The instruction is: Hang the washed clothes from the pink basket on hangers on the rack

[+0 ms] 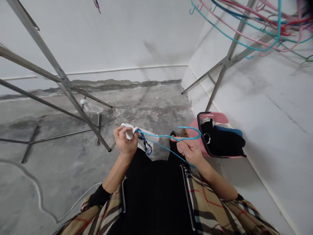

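My left hand (126, 139) is closed in a fist round a small white garment (137, 135) with dark blue trim, pulled over one end of a blue wire hanger (168, 137). My right hand (189, 149) pinches the same hanger near its hook, which curves to the right. Both hands hover above the concrete floor, in front of my dark clothing and plaid jacket.
A pink basket (215, 135) holding dark clothes stands at the right by the white wall. A metal rack frame (61, 85) crosses the left side. More coloured hangers (256, 23) hang on a rack at the top right. A white cable (80, 199) trails on the floor.
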